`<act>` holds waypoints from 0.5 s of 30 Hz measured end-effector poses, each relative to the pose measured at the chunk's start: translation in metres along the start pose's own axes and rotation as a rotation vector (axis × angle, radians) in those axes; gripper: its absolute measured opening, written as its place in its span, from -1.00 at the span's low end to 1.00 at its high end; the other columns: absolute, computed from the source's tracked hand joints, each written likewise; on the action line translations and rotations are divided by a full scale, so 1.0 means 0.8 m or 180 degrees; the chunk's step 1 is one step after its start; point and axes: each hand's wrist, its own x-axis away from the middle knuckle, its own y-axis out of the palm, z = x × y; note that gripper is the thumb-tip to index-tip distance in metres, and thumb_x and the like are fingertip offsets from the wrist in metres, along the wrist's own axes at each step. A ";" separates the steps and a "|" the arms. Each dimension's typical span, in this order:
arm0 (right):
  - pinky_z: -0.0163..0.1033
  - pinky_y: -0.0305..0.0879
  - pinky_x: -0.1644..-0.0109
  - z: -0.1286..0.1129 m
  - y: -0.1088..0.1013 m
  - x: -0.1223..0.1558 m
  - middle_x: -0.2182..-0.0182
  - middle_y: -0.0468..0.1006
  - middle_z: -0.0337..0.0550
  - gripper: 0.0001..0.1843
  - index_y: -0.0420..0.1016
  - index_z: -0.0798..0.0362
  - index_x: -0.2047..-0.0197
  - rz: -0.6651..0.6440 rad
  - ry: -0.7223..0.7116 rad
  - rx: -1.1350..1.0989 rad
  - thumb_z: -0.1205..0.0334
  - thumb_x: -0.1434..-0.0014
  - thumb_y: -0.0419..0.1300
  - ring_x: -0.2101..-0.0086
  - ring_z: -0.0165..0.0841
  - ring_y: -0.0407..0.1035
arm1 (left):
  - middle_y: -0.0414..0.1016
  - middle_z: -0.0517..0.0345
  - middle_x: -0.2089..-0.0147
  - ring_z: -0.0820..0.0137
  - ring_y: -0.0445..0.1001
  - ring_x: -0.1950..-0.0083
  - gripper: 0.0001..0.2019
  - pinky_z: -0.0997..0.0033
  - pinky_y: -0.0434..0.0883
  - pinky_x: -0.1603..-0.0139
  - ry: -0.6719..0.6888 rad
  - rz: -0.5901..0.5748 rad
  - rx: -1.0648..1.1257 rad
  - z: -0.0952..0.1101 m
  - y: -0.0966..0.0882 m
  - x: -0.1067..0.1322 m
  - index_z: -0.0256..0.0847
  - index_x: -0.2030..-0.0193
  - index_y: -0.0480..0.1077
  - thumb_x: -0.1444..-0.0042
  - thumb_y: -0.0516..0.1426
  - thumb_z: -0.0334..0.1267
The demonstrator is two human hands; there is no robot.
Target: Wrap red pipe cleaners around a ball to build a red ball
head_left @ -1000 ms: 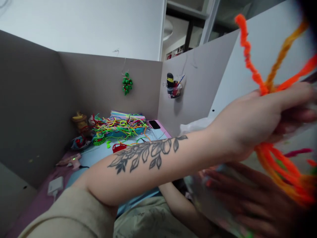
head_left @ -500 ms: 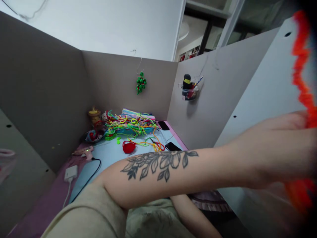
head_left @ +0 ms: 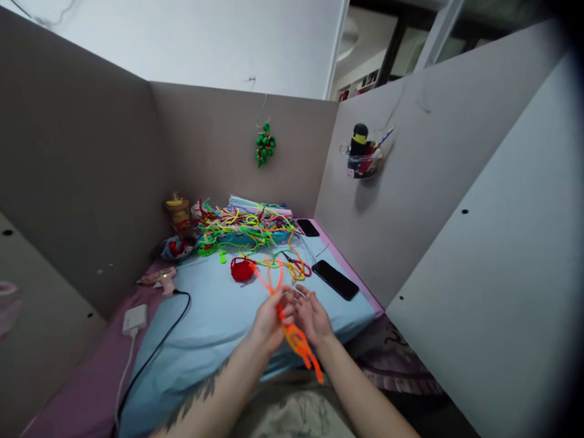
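Note:
My left hand (head_left: pixel 270 319) is closed round a bunch of orange pipe cleaners (head_left: pixel 298 344), whose ends stick up past the fingers and hang down below them. My right hand (head_left: pixel 314 316) is right beside it, fingers spread and touching the bunch. Both hands hover over the near edge of the light blue mat (head_left: pixel 214 310). A small red pipe-cleaner shape (head_left: pixel 241 269) lies on the mat just beyond the hands. Behind it sits a heap of many-coloured pipe cleaners (head_left: pixel 241 226).
Grey partition walls enclose the desk on three sides. A black phone (head_left: pixel 335 279) lies right of the hands, another dark one (head_left: pixel 308 227) farther back. A glue gun (head_left: pixel 157 278) and white charger (head_left: pixel 134 319) with black cable are at left. A green bead cluster (head_left: pixel 265 145) hangs on the back wall.
My left arm has swung from far right back to the middle with the orange pipe cleaners. My right hand has joined it over the mat. The view has turned toward the desk.

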 end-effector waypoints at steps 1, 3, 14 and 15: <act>-0.12 0.36 0.11 0.003 0.001 -0.004 0.11 0.47 -0.12 -0.61 0.37 0.00 0.02 0.0071 0.0006 -0.0102 -0.06 -0.19 0.11 0.17 -0.31 0.41 | 0.29 0.27 0.51 0.69 0.08 0.68 -0.91 0.71 -0.02 0.72 0.0102 0.0337 0.0146 0.005 -0.029 0.001 -0.28 0.28 0.30 -0.09 0.14 -0.34; -0.19 0.33 0.16 0.009 0.007 -0.011 0.17 0.49 -0.14 -0.61 0.40 -0.04 0.09 0.0188 0.0056 -0.0202 -0.10 -0.11 0.18 0.22 -0.33 0.42 | 0.27 0.29 0.52 0.67 0.10 0.67 -0.92 0.70 0.03 0.71 0.0397 0.0583 0.0343 0.019 -0.070 0.007 -0.26 0.28 0.29 -0.10 0.13 -0.34; -0.26 0.28 0.19 -0.003 0.094 -0.023 0.19 0.48 -0.20 -0.42 0.29 -0.03 -0.06 -0.1441 0.0308 0.2673 0.25 0.06 0.31 0.25 -0.34 0.37 | 0.40 0.22 0.39 0.56 0.32 0.40 -0.67 0.61 0.28 0.43 0.1915 0.1121 -0.0579 0.078 -0.091 -0.001 -0.28 0.38 0.42 0.24 0.36 -0.14; -0.30 0.26 0.27 -0.001 0.099 -0.022 0.27 0.49 -0.26 -0.36 0.26 -0.04 -0.09 -0.1498 0.0400 0.2735 0.32 0.09 0.30 0.33 -0.38 0.36 | 0.41 0.22 0.36 0.55 0.34 0.36 -0.65 0.61 0.29 0.40 0.1990 0.1192 -0.0544 0.077 -0.093 -0.004 -0.26 0.36 0.43 0.25 0.37 -0.12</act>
